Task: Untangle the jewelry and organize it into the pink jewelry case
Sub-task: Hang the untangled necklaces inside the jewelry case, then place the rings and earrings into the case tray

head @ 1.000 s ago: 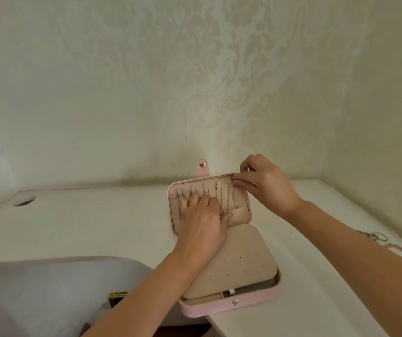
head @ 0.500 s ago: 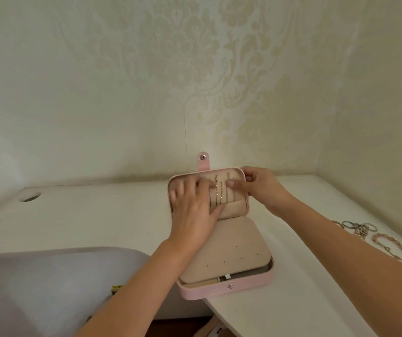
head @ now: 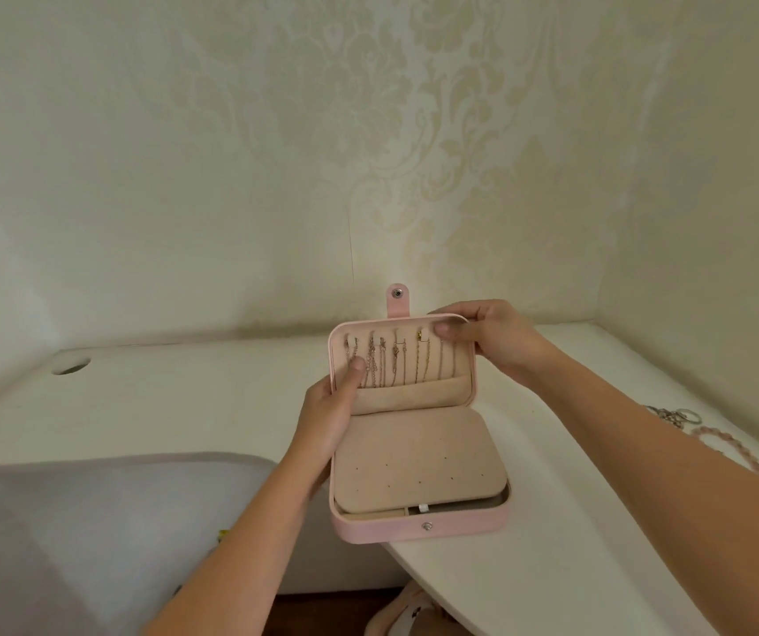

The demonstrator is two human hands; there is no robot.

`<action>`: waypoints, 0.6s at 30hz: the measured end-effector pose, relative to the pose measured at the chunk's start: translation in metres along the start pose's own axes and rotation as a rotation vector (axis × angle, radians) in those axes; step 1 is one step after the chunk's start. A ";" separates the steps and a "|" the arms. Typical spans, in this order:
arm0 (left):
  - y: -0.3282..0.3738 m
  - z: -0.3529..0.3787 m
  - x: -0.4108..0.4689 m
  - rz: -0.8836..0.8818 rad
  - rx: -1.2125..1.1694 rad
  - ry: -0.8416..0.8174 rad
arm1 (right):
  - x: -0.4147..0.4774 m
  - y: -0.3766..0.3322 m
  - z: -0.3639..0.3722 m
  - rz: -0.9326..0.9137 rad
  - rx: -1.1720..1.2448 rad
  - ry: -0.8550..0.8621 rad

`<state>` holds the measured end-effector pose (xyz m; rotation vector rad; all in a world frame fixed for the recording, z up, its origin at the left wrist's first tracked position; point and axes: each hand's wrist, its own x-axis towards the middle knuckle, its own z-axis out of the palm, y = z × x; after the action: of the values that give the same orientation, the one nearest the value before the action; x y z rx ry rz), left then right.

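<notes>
At centre frame, we hold the pink jewelry case [head: 419, 527] open at the white table's [head: 185, 397] near edge. Our left hand [head: 327, 415] grips the left edge of the lid [head: 414, 397], thumb on the hanging chains [head: 396, 364]. Our right hand [head: 492, 337] pinches its upper right corner. At far right lie key rings [head: 676, 415] and a pink bead bracelet [head: 726, 452].

left hand [head: 328, 413] gripping, right hand [head: 490, 336] pinching

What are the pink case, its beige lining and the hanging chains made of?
Pink case: probably faux leather, smooth matte skin, with a metal snap. Lining: velvety beige fabric, matte and soft-looking. Chains: thin metal with gold and rosy glints; plated or solid, unclear.
</notes>
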<state>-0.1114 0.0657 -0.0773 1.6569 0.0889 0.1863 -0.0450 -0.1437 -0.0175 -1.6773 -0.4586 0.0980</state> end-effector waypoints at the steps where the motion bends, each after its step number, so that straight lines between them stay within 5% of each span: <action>1: 0.000 0.000 -0.002 -0.034 -0.027 -0.030 | 0.000 0.000 0.000 0.001 0.003 0.018; 6: 0.004 0.006 -0.004 -0.084 -0.113 -0.079 | -0.009 0.005 -0.004 0.067 0.014 0.046; 10: 0.003 0.019 -0.004 -0.135 -0.140 -0.076 | -0.036 0.002 -0.010 -0.050 -0.571 0.188; 13: 0.001 0.032 -0.003 -0.164 -0.145 -0.067 | -0.077 -0.008 -0.013 -0.196 -0.872 -0.092; 15: 0.003 0.040 -0.003 -0.174 -0.158 -0.054 | -0.102 -0.014 -0.014 -0.127 -0.983 -0.304; 18: 0.004 0.050 -0.001 -0.182 -0.175 -0.050 | -0.126 -0.020 -0.022 -0.024 -1.070 -0.395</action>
<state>-0.1034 0.0160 -0.0773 1.4687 0.1794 0.0132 -0.1579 -0.2063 -0.0188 -2.7160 -0.9290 0.1881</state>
